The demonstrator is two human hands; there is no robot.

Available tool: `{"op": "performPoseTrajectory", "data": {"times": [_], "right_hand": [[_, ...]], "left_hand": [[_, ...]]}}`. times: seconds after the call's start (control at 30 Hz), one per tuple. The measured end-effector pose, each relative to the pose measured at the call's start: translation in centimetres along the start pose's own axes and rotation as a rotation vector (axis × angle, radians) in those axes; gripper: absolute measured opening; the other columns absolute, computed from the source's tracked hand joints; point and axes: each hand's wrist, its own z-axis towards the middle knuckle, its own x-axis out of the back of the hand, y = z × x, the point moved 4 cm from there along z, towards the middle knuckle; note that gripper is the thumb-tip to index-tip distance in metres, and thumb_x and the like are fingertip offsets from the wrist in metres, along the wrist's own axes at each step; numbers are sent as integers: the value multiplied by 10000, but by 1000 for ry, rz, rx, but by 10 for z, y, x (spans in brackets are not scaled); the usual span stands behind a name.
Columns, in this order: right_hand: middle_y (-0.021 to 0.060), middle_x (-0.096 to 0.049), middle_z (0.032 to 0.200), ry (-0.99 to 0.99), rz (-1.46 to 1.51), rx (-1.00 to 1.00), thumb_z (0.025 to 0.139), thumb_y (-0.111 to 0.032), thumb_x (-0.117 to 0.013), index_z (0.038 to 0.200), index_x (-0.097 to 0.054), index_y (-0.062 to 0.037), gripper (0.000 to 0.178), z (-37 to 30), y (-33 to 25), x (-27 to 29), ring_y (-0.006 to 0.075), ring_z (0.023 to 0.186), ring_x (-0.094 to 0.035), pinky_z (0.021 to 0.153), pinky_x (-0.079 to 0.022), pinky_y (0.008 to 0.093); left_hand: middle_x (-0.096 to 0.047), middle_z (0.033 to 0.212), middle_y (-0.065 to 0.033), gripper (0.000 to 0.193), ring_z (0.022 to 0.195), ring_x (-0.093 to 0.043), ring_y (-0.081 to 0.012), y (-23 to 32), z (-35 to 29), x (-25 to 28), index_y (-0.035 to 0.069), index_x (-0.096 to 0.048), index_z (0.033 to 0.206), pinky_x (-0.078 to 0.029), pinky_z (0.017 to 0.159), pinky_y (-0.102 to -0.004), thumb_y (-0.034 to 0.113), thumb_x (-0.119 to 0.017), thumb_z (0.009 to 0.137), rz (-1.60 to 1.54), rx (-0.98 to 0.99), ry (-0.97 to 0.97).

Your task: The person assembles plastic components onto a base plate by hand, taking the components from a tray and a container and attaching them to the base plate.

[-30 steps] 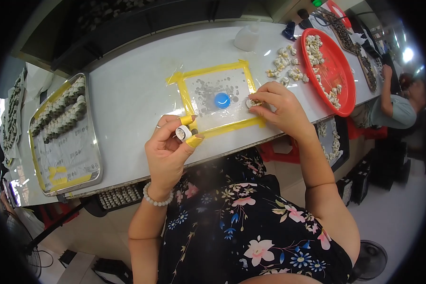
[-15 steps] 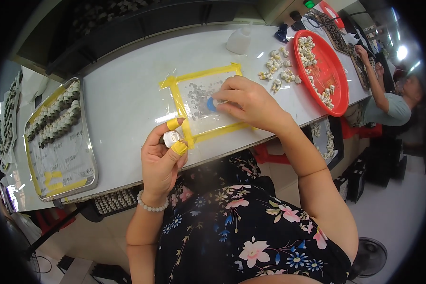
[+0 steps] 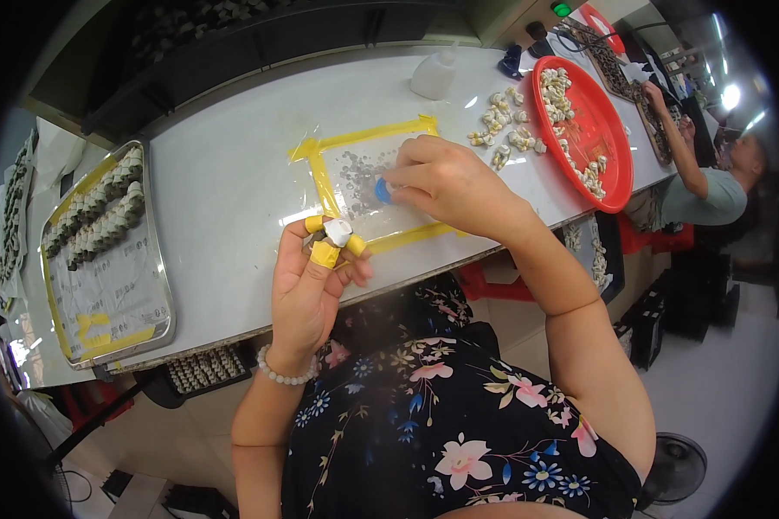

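Yellow-taped fingers [image 3: 327, 253] pinch white part [image 3: 337, 231] at table edge [image 3: 407, 275].

The right hand [image 3: 446, 183] covered most of the blue cap [image 3: 383, 189]; the tiny parts [image 3: 355, 173] on the taped sheet [image 3: 368, 143] were too small to identify.

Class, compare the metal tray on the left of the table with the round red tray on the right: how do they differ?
The metal tray is rectangular and silver, with yellow tape marks; the red tray is round and plastic-looking. On the metal tray the small pieces lie in neat rows at one end; on the red tray they are scattered loose, with more spilled beside it. Both rest on the white table and hold small pale parts.
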Motion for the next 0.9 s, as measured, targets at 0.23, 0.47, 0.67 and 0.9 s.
{"op": "performPoseTrajectory", "data": {"times": [0.23, 0.47, 0.67, 0.9], "right_hand": [[69, -592, 835, 163, 489, -315, 755, -69, -678, 951, -652, -8, 207, -16, 6, 1, 146, 726, -567, 659, -451, 253], [25, -584, 850, 171, 992, -492, 772, -51, -679, 982, -643, 13, 223, -23, 4, -10, 83, 755, -539, 685, -452, 218], [43, -585, 900, 117, 1068, -452, 760, -23, -679, 989, -642, 21, 236, -21, -7, -10, 82, 774, -534, 678, -442, 200], [71, -593, 917, 99, 1058, -376, 744, -3, -682, 985, -645, 26, 246, -18, -15, -9, 106, 798, -547, 686, -440, 206]], "left_hand": [[-599, 1003, -132, 268, 826, -601, -178, -8, 5, 9, -17, -496, 1100, -494, 754, -301, 25, -586, 850, -22, -41, 32], [-609, 1026, -144, 270, 876, -627, -210, -11, 9, 7, -30, -507, 1078, -540, 757, -317, -24, -597, 823, 1, -25, 36], [-609, 1034, -144, 251, 888, -623, -209, -14, 9, 8, -35, -526, 1057, -552, 763, -351, -27, -603, 818, 17, -55, 52], [-609, 1032, -142, 244, 896, -620, -206, -16, 9, 9, -37, -532, 1053, -553, 767, -358, -27, -601, 819, 31, -79, 36]]}}
